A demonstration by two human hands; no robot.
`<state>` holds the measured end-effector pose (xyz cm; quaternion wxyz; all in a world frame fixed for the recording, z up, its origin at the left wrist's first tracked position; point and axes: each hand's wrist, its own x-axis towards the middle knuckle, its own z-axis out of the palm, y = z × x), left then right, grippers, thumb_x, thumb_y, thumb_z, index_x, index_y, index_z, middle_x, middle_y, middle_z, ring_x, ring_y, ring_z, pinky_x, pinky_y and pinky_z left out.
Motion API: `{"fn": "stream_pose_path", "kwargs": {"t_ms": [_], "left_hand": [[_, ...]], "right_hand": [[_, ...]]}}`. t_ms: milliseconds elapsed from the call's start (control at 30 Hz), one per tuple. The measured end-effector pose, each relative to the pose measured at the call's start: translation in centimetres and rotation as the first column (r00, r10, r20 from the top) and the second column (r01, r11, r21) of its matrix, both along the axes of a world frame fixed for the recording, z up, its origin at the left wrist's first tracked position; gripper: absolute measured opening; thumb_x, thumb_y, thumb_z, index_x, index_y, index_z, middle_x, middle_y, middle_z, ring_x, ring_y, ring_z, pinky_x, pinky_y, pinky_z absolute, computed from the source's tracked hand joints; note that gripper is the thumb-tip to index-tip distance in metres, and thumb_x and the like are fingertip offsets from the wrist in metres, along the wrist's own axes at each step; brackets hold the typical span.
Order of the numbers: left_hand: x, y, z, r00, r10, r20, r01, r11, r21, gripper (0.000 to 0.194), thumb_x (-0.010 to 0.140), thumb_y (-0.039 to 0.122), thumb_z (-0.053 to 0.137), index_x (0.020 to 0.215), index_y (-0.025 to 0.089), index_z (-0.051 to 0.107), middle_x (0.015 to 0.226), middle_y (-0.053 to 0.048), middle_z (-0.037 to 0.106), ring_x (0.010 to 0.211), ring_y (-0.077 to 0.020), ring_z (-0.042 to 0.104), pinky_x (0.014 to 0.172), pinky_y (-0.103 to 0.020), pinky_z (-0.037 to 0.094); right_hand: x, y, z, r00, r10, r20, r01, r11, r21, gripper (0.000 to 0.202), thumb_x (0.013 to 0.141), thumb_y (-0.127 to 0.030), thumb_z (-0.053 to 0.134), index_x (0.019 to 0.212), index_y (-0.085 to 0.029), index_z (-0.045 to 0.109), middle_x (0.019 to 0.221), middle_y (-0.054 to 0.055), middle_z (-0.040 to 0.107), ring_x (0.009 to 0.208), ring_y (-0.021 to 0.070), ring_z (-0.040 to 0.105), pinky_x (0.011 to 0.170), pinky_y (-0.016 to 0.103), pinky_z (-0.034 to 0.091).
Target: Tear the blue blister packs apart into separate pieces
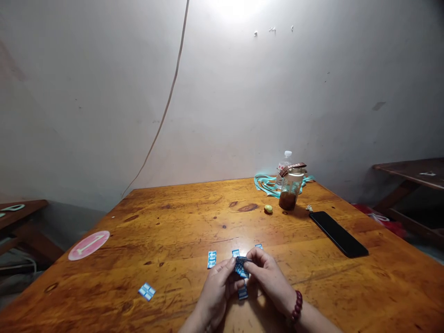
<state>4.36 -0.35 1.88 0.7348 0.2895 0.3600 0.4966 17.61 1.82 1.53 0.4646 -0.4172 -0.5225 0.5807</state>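
Observation:
Above the near part of the table, my left hand (222, 280) and my right hand (266, 273) meet with fingers pinched around a few small cards (241, 267). These cards look dark and patterned at the top, with blue and white lower down; how many there are I cannot tell. Blue-and-white cards lie on the wood around my hands: one card (212, 260) just left of them, another card (236, 253) behind, and a partly hidden card (258, 247) beyond my right hand. Below the held cards shows one more card (243, 292). Farther left lies a separate blue card (146, 291).
The wooden table (187, 222) meets the wall. At its back right stand a tumbler of brown drink (288, 194), a clear plastic bottle (286, 159) and turquoise straps (265, 184). A yellow-green lump (268, 209) and a black phone (338, 233) lie nearer. A pink number disc (89, 245) marks the left.

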Motion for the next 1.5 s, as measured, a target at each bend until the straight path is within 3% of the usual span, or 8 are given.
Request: {"fn": "stream_pose_path", "kwargs": {"t_ms": [267,600,800,933,1067,1200,1367,1500], "left_hand": [[-0.2,0.0,-0.4,0.998,0.031,0.055,-0.023,0.99,-0.142,0.019,0.068,0.026,0.063,0.081,0.014,0.057,0.074,-0.004,0.062,0.064,-0.0112,0.058,0.059,-0.021,0.046],[0.0,-0.3,-0.4,0.972,-0.054,0.228,0.087,0.986,-0.14,0.017,0.076,0.025,0.054,0.087,0.013,0.053,0.078,-0.005,0.059,0.064,-0.0113,0.059,0.057,-0.02,0.048],[0.0,-0.2,-0.6,0.976,-0.026,0.216,0.064,0.984,-0.169,0.013,0.074,0.022,0.057,0.082,0.013,0.053,0.068,-0.002,0.058,0.055,-0.0072,0.058,0.05,-0.014,0.047],[-0.1,-0.1,-0.9,0.984,0.001,0.179,0.032,0.983,-0.182,0.014,0.073,0.023,0.059,0.081,0.013,0.053,0.067,-0.001,0.058,0.048,-0.0048,0.055,0.044,-0.011,0.044],[-0.1,0.0,-1.1,0.985,-0.002,0.172,0.03,0.987,-0.158,0.016,0.073,0.024,0.059,0.083,0.013,0.054,0.072,-0.002,0.06,0.05,-0.0045,0.055,0.044,-0.011,0.043],[0.0,0.1,-1.3,0.986,-0.006,0.167,0.03,0.989,-0.144,0.016,0.072,0.025,0.059,0.081,0.013,0.054,0.071,-0.002,0.06,0.05,-0.0044,0.054,0.044,-0.011,0.042],[0.1,0.0,-0.7,0.997,0.026,0.078,-0.013,0.985,-0.17,0.02,0.069,0.031,0.062,0.079,0.015,0.055,0.064,0.001,0.057,0.046,-0.0045,0.053,0.042,-0.011,0.04],[0.1,-0.2,0.5,0.999,-0.035,-0.023,0.034,0.998,-0.055,0.029,0.071,0.038,0.058,0.084,0.013,0.057,0.07,-0.004,0.059,0.054,-0.0083,0.056,0.047,-0.016,0.042]], "right_hand": [[0.0,-0.3,-0.4,0.999,0.024,0.023,-0.025,1.0,0.019,0.014,0.069,-0.024,0.056,0.065,-0.016,0.045,0.059,-0.005,0.043,0.055,0.0082,0.041,0.051,0.019,0.034],[-0.2,-0.5,-0.3,1.0,0.015,0.003,-0.015,0.998,0.059,0.017,0.069,-0.027,0.058,0.065,-0.017,0.045,0.062,-0.004,0.046,0.059,0.0093,0.045,0.056,0.019,0.037],[-0.2,-0.5,-0.6,0.995,0.096,-0.013,-0.096,0.995,0.015,0.018,0.071,-0.03,0.056,0.067,-0.018,0.044,0.06,-0.005,0.046,0.055,0.0088,0.045,0.052,0.02,0.037],[-0.2,-0.9,-0.2,0.99,0.044,0.132,-0.064,0.987,0.149,0.011,0.071,-0.028,0.056,0.071,-0.018,0.049,0.064,-0.003,0.048,0.059,0.0104,0.046,0.055,0.021,0.038],[0.1,-1.2,0.7,0.949,-0.047,0.312,-0.07,0.933,0.352,0.015,0.073,-0.022,0.052,0.088,-0.022,0.057,0.076,0.001,0.052,0.066,0.0129,0.046,0.058,0.023,0.039],[0.4,-1.3,1.2,0.93,-0.073,0.361,-0.106,0.886,0.451,0.015,0.077,-0.019,0.046,0.081,-0.022,0.061,0.072,0.002,0.053,0.064,0.0137,0.048,0.061,0.025,0.038],[0.3,-1.1,0.9,0.953,-0.07,0.294,-0.045,0.928,0.369,0.011,0.076,-0.024,0.049,0.072,-0.02,0.059,0.069,0.002,0.055,0.066,0.0147,0.05,0.062,0.026,0.039],[0.5,-0.6,0.9,0.998,0.0,0.06,-0.003,0.998,0.059,0.009,0.072,-0.027,0.054,0.07,-0.018,0.055,0.064,-0.001,0.054,0.057,0.0117,0.05,0.055,0.022,0.039]]}}
